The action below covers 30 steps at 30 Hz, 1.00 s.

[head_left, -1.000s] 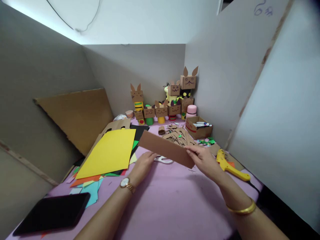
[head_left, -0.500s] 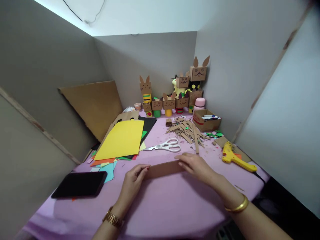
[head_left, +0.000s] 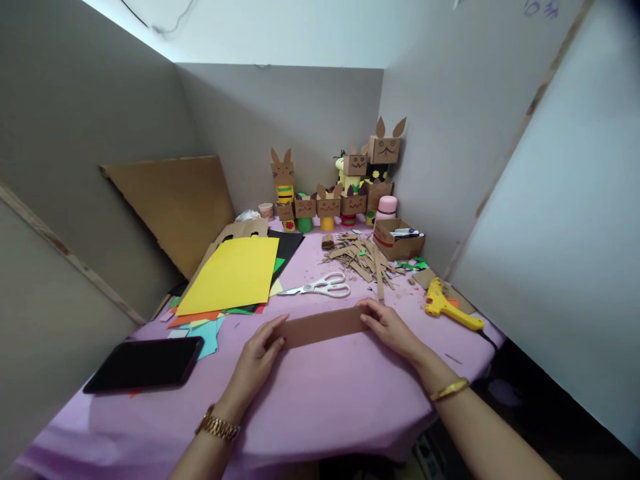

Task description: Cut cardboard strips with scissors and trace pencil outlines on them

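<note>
Between my two hands a brown cardboard strip stands on its long edge, slightly slanted, at the near middle of the table. My left hand grips its left end, thumb in front and fingers behind. The right end is pinched in my right hand, with the thumb on the near face. Just beyond the strip lie white-handled scissors, blades pointing left. Behind them to the right is a heap of cardboard scraps.
Yellow paper tops coloured sheets on the left, with a black phone nearer me. A yellow glue gun lies by the right edge. An open cardboard box holds pens. Several cardboard animal figures stand at the back on the purple cloth.
My view has turned a little to the right, shifting everything leftward. My right hand's fingers now curl around the strip's end, where before they stretched over its top edge.
</note>
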{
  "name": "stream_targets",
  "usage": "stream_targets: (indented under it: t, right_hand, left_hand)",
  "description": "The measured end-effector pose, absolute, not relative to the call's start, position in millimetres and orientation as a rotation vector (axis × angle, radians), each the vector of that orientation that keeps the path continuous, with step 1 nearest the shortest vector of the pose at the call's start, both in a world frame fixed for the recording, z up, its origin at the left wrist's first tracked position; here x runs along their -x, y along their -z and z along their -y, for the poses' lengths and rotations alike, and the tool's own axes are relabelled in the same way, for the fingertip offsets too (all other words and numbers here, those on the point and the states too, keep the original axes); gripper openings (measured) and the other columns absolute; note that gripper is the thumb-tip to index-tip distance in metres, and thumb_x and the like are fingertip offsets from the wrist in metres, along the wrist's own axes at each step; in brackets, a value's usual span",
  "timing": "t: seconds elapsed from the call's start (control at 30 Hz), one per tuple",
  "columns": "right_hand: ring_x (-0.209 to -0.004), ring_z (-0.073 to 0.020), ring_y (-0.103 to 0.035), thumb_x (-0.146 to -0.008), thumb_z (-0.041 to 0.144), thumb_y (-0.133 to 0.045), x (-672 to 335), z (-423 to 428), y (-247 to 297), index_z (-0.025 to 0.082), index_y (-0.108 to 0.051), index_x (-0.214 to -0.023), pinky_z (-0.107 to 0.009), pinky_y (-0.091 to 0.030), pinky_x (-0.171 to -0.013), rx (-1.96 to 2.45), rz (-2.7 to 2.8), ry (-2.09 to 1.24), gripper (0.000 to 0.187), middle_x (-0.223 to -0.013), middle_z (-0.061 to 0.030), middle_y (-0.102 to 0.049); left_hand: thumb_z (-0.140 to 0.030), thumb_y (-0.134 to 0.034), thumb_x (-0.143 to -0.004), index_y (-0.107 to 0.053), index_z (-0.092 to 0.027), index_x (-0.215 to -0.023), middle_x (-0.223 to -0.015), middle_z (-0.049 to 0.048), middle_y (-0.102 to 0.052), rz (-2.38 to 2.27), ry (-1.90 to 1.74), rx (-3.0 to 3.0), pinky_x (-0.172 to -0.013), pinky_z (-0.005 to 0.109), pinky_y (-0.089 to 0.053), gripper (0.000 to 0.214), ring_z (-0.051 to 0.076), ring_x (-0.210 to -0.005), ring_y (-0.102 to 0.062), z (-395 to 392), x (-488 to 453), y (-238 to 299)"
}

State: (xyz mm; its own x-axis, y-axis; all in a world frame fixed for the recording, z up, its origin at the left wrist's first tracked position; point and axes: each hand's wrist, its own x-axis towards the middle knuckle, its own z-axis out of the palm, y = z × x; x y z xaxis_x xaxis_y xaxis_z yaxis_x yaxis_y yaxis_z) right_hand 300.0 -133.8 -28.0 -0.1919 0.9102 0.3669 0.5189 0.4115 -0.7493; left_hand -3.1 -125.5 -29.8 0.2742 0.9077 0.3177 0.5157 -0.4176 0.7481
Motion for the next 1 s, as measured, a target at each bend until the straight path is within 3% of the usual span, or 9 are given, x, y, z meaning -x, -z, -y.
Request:
stream_targets:
  t: [0.2, 0.4, 0.7, 1.0]
  right_hand:
    - [-0.089, -0.0197, -0.058, -0.078, 0.008, -0.048, -303, 140, 29, 0.021, -0.054, -0.106, -0.030, -0.044, -0.079, 1.206, 1.898, -0.616, 0.032, -0.098, -0.0040, -0.064]
    - [-0.090, -0.0205, -0.059, -0.077, 0.008, -0.048, -302, 140, 31, 0.021, -0.053, -0.108, -0.032, -0.045, -0.079, 1.224, 1.916, -0.599, 0.034, -0.101, -0.0051, -0.064]
    - [-0.088, -0.0194, -0.060, -0.078, 0.006, -0.047, -301, 140, 31, 0.022, -0.053, -0.107, -0.030, -0.046, -0.078, 1.234, 1.948, -0.554, 0.034, -0.099, -0.0046, -0.065]
    - [-0.095, -0.0240, -0.060, -0.079, 0.012, -0.049, -315, 141, 34, 0.019, -0.057, -0.109, -0.037, -0.046, -0.085, 1.286, 1.952, -0.476, 0.032, -0.107, -0.0100, -0.065]
  left_hand:
    - [-0.022, -0.041, -0.086, -0.043, -0.024, -0.130, -0.134, 0.0061, -0.049, -1.277, -0.894, -2.101, -0.107, 0.040, -0.030, 0.045, 0.020, -0.124, -0.044, 132, 8, 30]
    - [-0.007, -0.039, -0.076, -0.035, -0.022, -0.136, -0.138, 0.0061, -0.044, -1.281, -0.791, -2.150, -0.111, 0.040, -0.023, 0.062, 0.019, -0.129, -0.038, 135, 9, 27]
    - [-0.008, -0.037, -0.077, -0.034, -0.019, -0.134, -0.139, 0.0085, -0.043, -1.299, -0.751, -2.166, -0.111, 0.042, -0.022, 0.058, 0.020, -0.129, -0.038, 136, 9, 22]
    - [-0.004, -0.034, -0.077, -0.034, -0.021, -0.134, -0.136, 0.0083, -0.046, -1.282, -0.762, -2.197, -0.110, 0.042, -0.025, 0.060, 0.019, -0.127, -0.041, 135, 0, 26]
